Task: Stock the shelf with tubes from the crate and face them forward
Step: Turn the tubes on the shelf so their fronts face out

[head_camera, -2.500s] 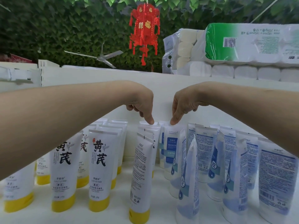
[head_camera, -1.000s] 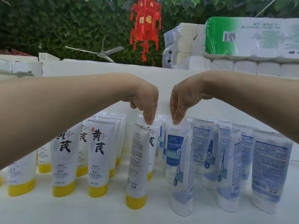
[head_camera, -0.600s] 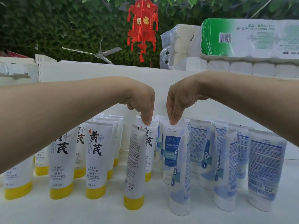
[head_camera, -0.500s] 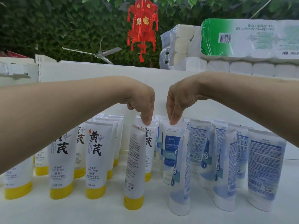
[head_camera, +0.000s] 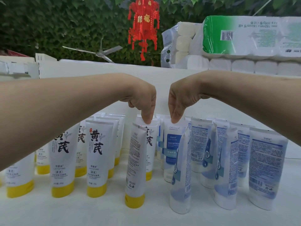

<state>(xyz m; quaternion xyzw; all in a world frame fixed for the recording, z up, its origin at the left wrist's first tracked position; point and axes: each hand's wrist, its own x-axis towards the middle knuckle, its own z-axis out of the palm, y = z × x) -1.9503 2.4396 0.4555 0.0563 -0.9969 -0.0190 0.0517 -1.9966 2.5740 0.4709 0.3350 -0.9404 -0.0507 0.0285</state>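
Note:
White tubes with yellow caps (head_camera: 97,154) stand cap-down on the left of the white shelf (head_camera: 81,211), and blue-and-white tubes (head_camera: 265,167) on the right. My left hand (head_camera: 143,101) pinches the top edge of a yellow-capped tube (head_camera: 150,141) in the second row, its black characters facing me. My right hand (head_camera: 180,100) pinches the top of a blue-labelled tube (head_camera: 171,144) beside it, front label towards me. In front of them, one yellow-capped tube (head_camera: 136,163) and one blue tube (head_camera: 181,173) stand turned sideways. Several blue tubes show their backs.
A white back panel (head_camera: 97,69) closes the shelf behind the tubes. Packs of toilet paper (head_camera: 244,35) lie on top at the right. A red lantern (head_camera: 143,25) and a ceiling fan (head_camera: 99,53) hang before a leafy wall.
Both hands have come lower onto the two tubes' tops. The two pinched tubes have turned so that their front labels face me. Hardly anything has moved in the last half second.

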